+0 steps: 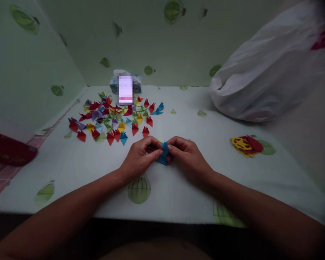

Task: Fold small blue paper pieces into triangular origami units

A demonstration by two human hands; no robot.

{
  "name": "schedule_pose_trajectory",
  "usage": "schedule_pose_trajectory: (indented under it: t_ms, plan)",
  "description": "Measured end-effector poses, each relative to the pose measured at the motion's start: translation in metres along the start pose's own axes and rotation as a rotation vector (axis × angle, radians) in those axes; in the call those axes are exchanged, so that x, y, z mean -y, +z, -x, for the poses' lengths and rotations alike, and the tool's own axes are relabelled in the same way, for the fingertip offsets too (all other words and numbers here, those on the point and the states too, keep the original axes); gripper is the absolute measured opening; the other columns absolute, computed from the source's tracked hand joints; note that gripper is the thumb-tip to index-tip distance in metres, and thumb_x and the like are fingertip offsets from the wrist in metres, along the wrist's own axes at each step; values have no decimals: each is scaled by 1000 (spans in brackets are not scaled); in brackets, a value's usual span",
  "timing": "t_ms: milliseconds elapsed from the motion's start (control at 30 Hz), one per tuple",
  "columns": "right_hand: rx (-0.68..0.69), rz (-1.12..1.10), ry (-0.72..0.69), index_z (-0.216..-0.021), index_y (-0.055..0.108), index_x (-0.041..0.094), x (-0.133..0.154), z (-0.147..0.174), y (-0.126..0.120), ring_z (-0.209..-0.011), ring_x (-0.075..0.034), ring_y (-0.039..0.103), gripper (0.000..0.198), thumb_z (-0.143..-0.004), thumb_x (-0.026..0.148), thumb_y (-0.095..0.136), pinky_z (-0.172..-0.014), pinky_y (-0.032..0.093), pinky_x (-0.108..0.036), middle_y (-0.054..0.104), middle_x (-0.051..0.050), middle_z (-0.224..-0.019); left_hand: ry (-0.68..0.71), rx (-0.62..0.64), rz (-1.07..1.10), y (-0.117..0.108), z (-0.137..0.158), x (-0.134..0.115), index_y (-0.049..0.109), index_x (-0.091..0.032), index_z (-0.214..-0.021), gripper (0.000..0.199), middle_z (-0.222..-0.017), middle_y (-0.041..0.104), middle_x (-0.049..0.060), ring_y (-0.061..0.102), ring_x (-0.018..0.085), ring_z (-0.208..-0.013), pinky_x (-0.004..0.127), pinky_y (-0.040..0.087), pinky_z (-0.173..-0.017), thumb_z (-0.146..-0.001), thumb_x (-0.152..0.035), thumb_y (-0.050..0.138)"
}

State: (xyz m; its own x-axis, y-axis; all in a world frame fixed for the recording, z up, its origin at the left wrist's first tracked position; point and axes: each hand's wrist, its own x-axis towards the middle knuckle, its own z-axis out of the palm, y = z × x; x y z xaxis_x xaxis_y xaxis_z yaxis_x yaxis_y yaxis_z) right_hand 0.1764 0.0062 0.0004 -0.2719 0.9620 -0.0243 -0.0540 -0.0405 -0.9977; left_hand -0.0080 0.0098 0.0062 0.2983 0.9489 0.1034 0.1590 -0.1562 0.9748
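Between my two hands is a small folded piece of blue origami paper [164,157], with a sliver of yellow at its top edge. My left hand [141,153] pinches its left side between thumb and fingers. On the right side, my right hand [186,154] pinches the upper edge. The lower tip of the paper points down toward the table, and my fingers partly cover the rest. Just beyond my left hand lies a spread of folded paper cranes [115,135] in red, blue, yellow, green and purple.
Behind the cranes, a lit phone [125,88], blurred out, leans on a tissue box [137,83]. A large white plastic bag [249,79] stands at the back right. Red and yellow cut-outs [245,144] lie on the right of the table [103,195]. A red packet [11,150] sits far left.
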Motion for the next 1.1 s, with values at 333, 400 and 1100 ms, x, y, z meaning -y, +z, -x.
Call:
schedule_pose_trajectory:
  t_ms: [333,400,1100]
  plan:
    - [1,-65,-4,-80,64,18,2,1,1,-58,-12,55,16,-84,32,72,-59,46,-28,61,3,-63,77,87,-43,-4,0,-4,65,-17,-85,6,-85,67,4,63,16,-79,30,50,-75,-85,-23,68]
    - [-4,-61,-9,-79,64,18,2,1,1,-58,-12,55,17,-83,32,72,-58,46,-27,61,2,-64,72,99,-22,-4,0,-3,65,-17,-85,7,-85,67,4,63,16,-79,30,50,-76,-85,-24,69]
    - [-24,-58,-76,-83,59,19,-2,-3,2,-56,-11,59,13,-79,23,72,-57,50,-27,62,5,-63,-173,6,368,0,-4,-3,67,-15,-87,20,-77,69,-1,64,12,-71,26,51,-71,-72,-22,79]
